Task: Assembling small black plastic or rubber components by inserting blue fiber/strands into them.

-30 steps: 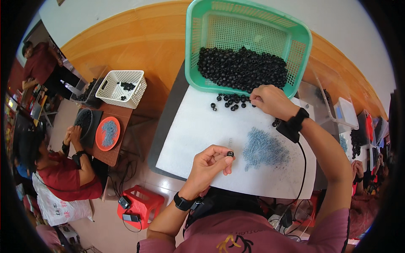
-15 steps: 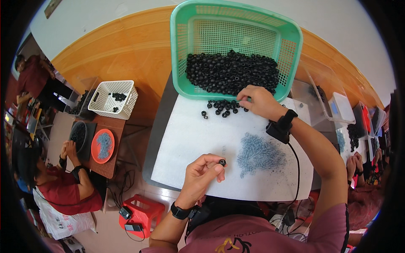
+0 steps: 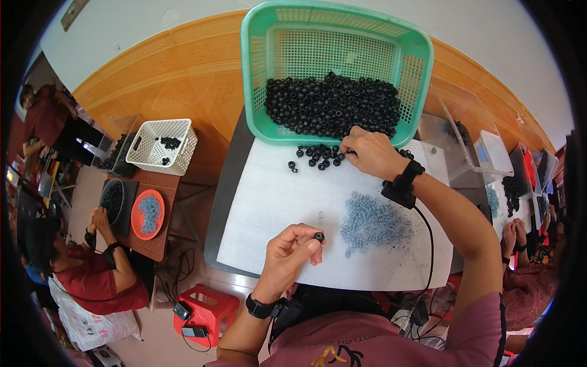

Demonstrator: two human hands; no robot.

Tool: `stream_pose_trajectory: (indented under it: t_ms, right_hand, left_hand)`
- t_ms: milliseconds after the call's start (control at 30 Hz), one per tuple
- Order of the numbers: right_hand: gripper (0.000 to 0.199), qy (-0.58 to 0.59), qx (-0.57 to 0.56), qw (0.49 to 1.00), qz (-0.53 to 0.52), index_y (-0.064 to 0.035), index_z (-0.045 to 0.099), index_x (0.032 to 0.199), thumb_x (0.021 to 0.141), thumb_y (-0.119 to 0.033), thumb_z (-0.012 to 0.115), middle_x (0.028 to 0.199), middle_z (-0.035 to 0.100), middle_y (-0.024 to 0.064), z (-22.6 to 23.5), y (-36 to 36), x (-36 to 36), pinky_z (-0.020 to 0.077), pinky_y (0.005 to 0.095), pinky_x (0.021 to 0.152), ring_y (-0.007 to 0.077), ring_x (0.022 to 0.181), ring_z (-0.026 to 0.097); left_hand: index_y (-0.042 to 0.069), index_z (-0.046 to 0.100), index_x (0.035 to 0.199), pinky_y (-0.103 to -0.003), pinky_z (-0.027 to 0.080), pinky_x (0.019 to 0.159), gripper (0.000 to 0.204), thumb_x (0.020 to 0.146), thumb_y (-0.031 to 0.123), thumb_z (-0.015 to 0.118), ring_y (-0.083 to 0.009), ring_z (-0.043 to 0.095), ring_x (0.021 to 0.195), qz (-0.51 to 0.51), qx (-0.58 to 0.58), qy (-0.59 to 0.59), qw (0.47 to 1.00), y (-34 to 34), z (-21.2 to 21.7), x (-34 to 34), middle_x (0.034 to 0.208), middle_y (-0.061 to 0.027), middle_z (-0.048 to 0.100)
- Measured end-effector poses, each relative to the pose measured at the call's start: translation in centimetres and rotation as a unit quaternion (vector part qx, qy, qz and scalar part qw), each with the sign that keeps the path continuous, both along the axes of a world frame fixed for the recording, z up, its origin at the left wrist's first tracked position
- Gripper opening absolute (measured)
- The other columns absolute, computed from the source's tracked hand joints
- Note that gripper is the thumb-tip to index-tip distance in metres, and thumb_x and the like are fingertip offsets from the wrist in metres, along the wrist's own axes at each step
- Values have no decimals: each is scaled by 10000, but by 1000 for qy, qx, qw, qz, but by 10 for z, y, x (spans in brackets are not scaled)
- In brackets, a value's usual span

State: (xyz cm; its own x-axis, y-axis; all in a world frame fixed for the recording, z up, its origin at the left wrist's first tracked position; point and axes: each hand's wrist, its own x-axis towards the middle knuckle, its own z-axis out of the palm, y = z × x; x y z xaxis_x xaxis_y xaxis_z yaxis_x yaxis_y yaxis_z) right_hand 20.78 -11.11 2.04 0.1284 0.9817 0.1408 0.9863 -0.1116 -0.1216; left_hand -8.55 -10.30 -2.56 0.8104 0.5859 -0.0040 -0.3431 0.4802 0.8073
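Over white sheet (image 3: pixel 275 189), left hand (image 3: pixel 292 254) pinching black bead (image 3: pixel 319 237), bore axis toward viewer, right hand (image 3: pixel 374 153) by basket rim (image 3: pixel 330 140), grip unclear

1. A dark table (image 3: pixel 232 183) bears a broad white sheet (image 3: pixel 275 196).
2. Small pale-blue pieces (image 3: pixel 373 223) lie heaped on the sheet, with loose black round parts (image 3: pixel 318 154) scattered near its far edge.
3. A red-brown side table (image 3: pixel 162 181) carries a white basket (image 3: pixel 183 153) and an orange plate (image 3: pixel 134 214).
4. A red stool (image 3: pixel 221 310) stands on the tiled floor (image 3: pixel 156 352).
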Motion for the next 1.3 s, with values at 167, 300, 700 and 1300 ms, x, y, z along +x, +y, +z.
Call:
stream_pose_trajectory:
  t_ms: [167,300,700,1300]
  right_hand:
    - [137,3,19,997,75,-54,688,941,813,-98,669,965,637,101,-2,-2,2,522,387,695,284,782,654]
    - [167,-5,1,999,37,-38,679,969,811,-91,665,985,637,103,-4,-2,0,522,388,715,302,812,650]
    - [159,32,-1,996,87,-7,694,924,778,-18,632,912,648,145,-4,-7,2,511,413,775,327,886,637]
    - [145,195,28,980,29,-13,683,967,855,-103,659,843,648,88,12,-33,3,506,301,672,192,741,633]
  left_hand:
    - [-15,602,1069,-272,479,630,157,929,56,606,-139,589,686,-9,3,5,1000,0,-1,0,936,-134,655]
    - [-13,600,1073,-270,478,630,158,931,55,605,-139,588,688,-10,3,-2,1000,1,0,0,938,-133,655]
    - [-14,594,1084,-282,464,628,162,936,52,594,-146,586,696,-8,13,6,1000,0,0,-1,948,-125,653]
    - [-11,621,1054,-278,488,635,140,932,57,607,-150,593,697,13,-9,-11,1000,-4,0,-1,934,-126,662]
